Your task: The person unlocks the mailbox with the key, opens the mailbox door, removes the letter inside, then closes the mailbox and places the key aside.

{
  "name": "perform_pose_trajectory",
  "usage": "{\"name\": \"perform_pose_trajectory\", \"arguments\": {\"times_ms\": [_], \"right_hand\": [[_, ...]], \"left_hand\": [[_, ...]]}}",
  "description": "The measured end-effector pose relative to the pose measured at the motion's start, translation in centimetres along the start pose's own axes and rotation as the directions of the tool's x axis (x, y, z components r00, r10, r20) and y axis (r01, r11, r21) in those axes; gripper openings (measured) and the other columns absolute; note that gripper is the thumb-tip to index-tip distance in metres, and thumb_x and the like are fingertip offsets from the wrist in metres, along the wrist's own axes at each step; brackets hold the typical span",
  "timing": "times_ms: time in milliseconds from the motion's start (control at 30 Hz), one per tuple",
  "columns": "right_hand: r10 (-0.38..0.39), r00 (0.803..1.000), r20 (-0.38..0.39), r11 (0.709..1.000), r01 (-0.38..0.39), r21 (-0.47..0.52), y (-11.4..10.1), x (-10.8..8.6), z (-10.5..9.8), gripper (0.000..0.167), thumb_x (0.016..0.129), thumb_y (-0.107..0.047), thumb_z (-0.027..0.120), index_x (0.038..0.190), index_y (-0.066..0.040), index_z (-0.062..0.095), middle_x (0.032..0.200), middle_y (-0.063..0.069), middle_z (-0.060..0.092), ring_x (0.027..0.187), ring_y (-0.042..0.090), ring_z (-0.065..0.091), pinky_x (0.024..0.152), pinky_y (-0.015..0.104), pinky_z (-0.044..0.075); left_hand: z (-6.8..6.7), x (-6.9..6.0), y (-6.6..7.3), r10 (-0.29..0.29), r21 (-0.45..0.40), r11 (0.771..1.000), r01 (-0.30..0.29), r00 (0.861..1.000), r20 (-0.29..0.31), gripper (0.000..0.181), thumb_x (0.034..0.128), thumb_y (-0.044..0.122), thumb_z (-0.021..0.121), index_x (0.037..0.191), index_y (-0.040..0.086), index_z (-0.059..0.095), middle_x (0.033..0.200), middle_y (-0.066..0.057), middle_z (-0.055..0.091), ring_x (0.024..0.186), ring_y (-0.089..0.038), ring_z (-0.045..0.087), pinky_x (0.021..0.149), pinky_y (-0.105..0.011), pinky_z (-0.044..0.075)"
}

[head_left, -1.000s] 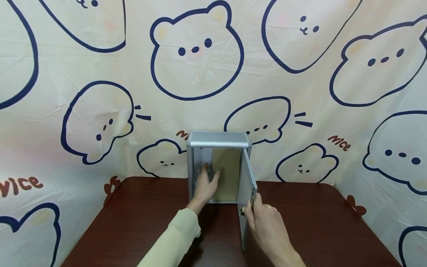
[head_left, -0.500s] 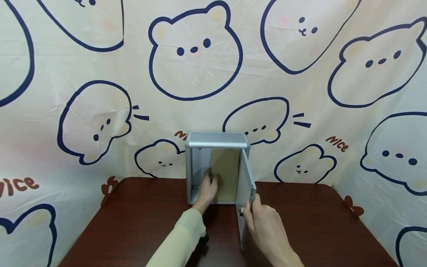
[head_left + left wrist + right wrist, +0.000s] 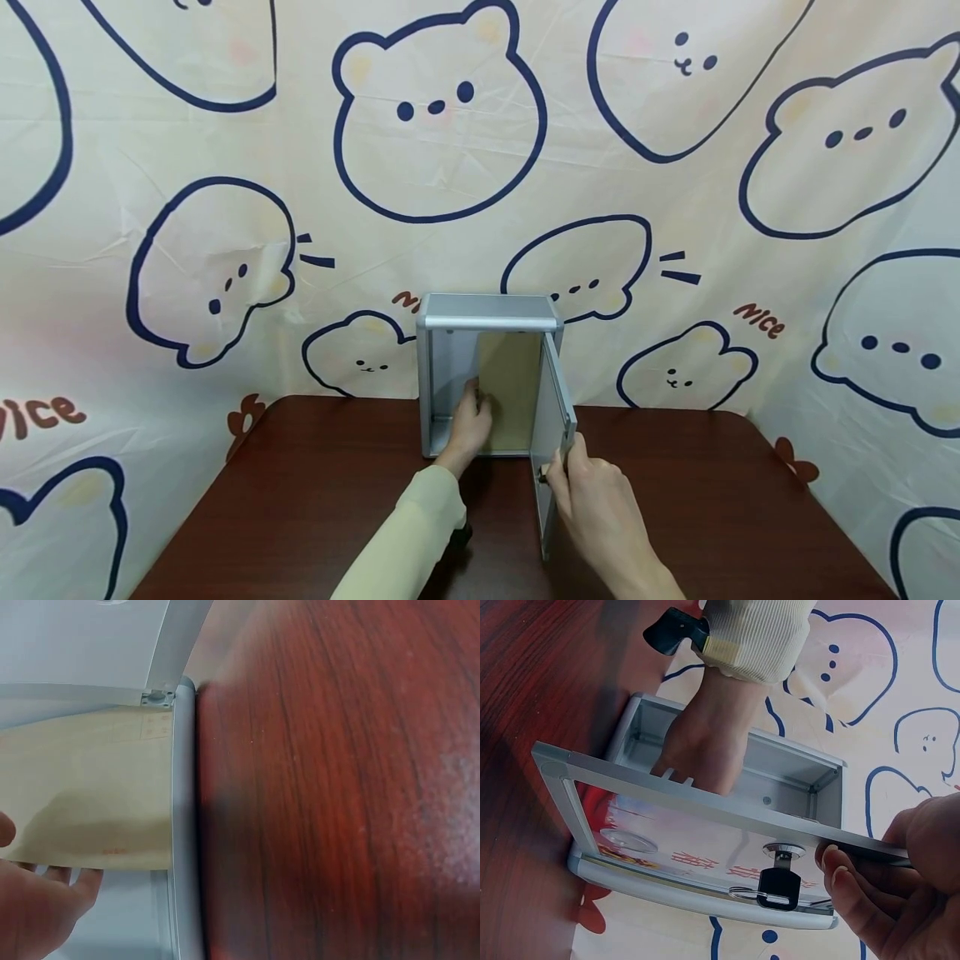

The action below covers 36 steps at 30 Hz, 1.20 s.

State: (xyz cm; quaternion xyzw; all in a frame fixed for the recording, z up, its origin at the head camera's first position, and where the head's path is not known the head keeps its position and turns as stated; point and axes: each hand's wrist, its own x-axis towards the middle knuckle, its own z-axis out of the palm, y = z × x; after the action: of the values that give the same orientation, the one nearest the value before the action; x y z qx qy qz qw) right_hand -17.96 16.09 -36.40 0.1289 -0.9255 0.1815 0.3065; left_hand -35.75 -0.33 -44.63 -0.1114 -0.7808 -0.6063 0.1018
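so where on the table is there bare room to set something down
The table is bare left of the box and sleeve, and right of the door and right hand. Crowded: inside the box, where the left hand holds the envelope.

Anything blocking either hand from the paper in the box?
Left hand: nothing visible; it pinches the paper's edge inside the box. Right hand: the door stands between, swung open at the box's right side, its free edge in that hand.
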Motion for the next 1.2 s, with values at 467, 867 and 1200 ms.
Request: {"name": "perform_pose_trajectory", "arguments": {"times_ms": [467,867,1200], "right_hand": [[0.033,0.999,0.034,0.999,-0.034,0.021,0.1,0.1,0.0,0.023,0.101,-0.012,0.060,0.082,-0.012,0.047,0.054,-0.010,0.035,0.045,0.005,0.032,0.041,0.022,0.029],[0.070,0.994,0.087,0.997,-0.073,0.030,0.2,0.1,-0.2,0.022,0.102,-0.014,0.058,0.084,-0.011,0.047,0.054,-0.008,0.035,0.045,0.004,0.032,0.040,0.021,0.028],[0.046,0.997,0.056,0.999,-0.048,0.026,0.3,0.1,-0.1,0.024,0.101,-0.013,0.060,0.082,-0.013,0.046,0.054,-0.009,0.034,0.045,0.005,0.032,0.041,0.022,0.028]], "left_hand": [[0.0,0.6,-0.2,0.058,0.046,0.997,-0.055,0.995,-0.080,0.034,0.1084,0.004,0.039,0.139,-0.006,0.050,0.131,-0.032,0.058,0.120,-0.045,0.058,0.096,-0.058,0.050],[-2.5,0.5,1.6,0.050,0.034,0.998,-0.047,0.996,-0.077,0.028,0.1082,0.005,0.040,0.130,-0.005,0.055,0.119,-0.028,0.063,0.103,-0.036,0.062,0.084,-0.051,0.051],[-3.6,-0.4,2.3,0.001,-0.001,1.000,-0.001,0.998,-0.065,0.035,0.1089,0.007,0.039,0.139,-0.006,0.050,0.139,-0.031,0.055,0.130,-0.042,0.053,0.104,-0.056,0.047]]}}
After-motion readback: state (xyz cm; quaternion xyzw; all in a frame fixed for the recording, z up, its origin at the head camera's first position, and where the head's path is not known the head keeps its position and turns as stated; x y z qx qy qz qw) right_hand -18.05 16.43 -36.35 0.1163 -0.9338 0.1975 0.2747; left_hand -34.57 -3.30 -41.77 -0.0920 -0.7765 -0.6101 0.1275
